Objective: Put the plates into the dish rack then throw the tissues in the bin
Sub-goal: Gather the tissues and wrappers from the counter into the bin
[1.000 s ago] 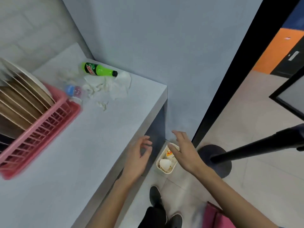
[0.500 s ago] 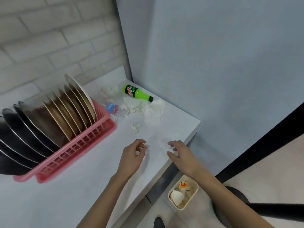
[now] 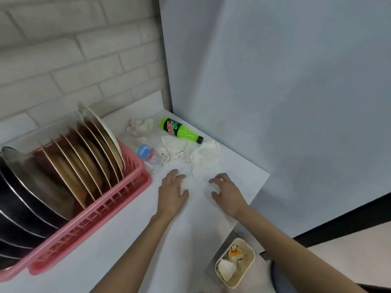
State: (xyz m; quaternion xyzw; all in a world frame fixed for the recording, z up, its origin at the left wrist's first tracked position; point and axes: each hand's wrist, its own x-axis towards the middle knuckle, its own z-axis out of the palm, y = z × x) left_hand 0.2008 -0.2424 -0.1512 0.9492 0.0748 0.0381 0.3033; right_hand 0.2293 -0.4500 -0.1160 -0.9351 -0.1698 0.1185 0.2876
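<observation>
Tissues (image 3: 173,147) lie just past the fingertips. Left hand (image 3: 172,192) pinches a small scrap (image 3: 183,184); right hand (image 3: 227,194), fingers spread, empty, is nearest the big sheet (image 3: 207,159).

The dish rack (image 3: 95,218) runs off the left edge of my view, and the dark plates (image 3: 19,208) at that end are cut off with it. The brown plates (image 3: 69,172) beside them are smeared by blur. Just right of the rack, the left hand (image 3: 172,194) covers most of a small tissue (image 3: 183,185), so I cannot tell whether the fingers pinch it. Well right of the rack, on the floor, what fills the bin (image 3: 253,261) is too blurred to name.
</observation>
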